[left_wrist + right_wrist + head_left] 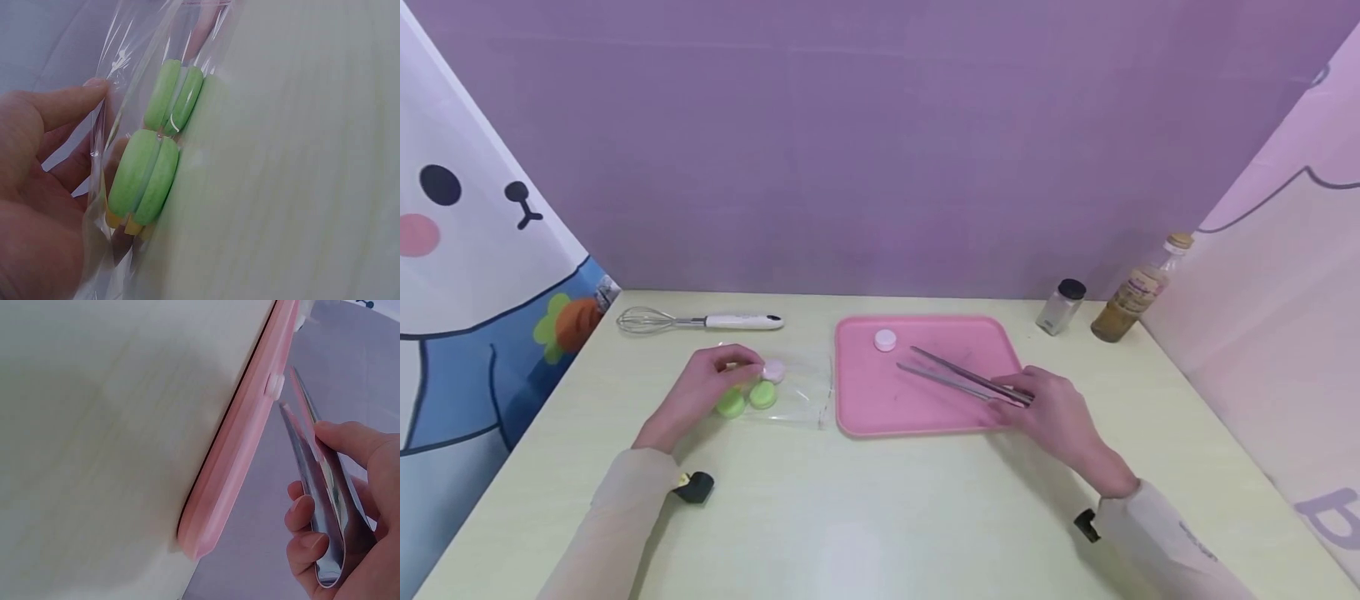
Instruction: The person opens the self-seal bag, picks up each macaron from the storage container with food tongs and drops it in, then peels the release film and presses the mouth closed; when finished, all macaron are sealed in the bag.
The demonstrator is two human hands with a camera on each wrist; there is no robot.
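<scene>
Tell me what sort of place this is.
Likely a staged, kitchen-style work table: a whisk lies near its back edge, metal tongs are in the right hand, and a cartoon-printed covering lines the left side.

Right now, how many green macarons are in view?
2, both in the clear bag: one green macaron on its left, the other green macaron nearer the pink tray. The left grip may hide more.

Pale sleeves (617,521) carry small black blocks (697,488) at the cuffs (651,468).
</scene>
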